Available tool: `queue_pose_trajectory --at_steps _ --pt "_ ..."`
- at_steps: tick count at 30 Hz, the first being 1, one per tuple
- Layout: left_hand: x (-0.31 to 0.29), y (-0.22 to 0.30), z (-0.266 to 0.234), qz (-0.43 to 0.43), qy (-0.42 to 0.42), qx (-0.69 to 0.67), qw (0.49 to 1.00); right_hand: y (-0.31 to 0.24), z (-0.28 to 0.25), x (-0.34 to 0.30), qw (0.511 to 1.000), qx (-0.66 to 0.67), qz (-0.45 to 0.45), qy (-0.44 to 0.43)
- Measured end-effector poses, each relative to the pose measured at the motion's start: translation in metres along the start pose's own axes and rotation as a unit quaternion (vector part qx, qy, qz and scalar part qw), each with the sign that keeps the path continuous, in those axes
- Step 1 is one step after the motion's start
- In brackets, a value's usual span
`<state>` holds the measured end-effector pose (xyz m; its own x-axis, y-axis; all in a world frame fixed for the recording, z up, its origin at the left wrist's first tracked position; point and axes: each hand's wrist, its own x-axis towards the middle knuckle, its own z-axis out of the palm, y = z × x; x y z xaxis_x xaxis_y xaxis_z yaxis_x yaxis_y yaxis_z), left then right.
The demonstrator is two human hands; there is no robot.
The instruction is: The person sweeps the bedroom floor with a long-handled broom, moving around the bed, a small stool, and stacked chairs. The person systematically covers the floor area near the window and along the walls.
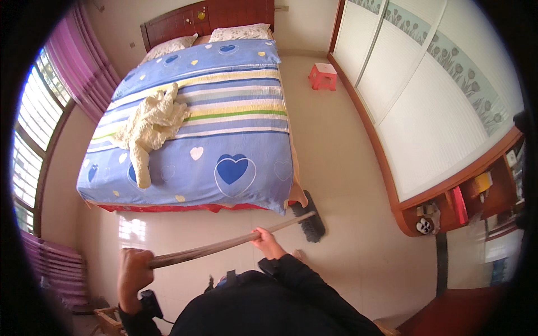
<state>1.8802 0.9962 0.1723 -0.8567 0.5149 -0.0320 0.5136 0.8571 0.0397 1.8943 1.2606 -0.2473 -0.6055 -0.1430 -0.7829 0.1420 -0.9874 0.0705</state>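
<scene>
A broom with a long wooden handle (207, 250) slants across in front of me. My left hand (135, 270) is closed in a fist round the top end of the handle. Farther along the shaft, my right hand (267, 243) wraps round it from below. The dark bristle head (311, 218) rests on the floor at the near right corner of the bed, part of it close against the hanging cover. The blue cover with hearts and stripes (246, 134) drapes over the bed, and a crumpled cream garment (152, 120) lies on it.
A pink stool with a white top (323, 77) stands on the pale tiled floor (358, 252) between bed and wardrobe. White sliding wardrobe doors (403, 140) line the right side, ending in low wooden shelves (487, 196) with small items. Purple curtains (84, 61) hang by the window.
</scene>
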Motion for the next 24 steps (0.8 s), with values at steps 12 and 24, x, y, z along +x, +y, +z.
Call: queue_pose_trajectory --at_steps 12,24 --pt "0.236 0.209 0.043 0.207 -0.124 -0.008 0.97 -0.271 -0.092 -0.083 0.982 0.098 -0.153 -0.044" --pt "0.473 0.271 0.108 0.342 -0.142 -0.128 0.92 -0.407 -0.026 -0.151 0.822 -0.472 -0.178 0.264"
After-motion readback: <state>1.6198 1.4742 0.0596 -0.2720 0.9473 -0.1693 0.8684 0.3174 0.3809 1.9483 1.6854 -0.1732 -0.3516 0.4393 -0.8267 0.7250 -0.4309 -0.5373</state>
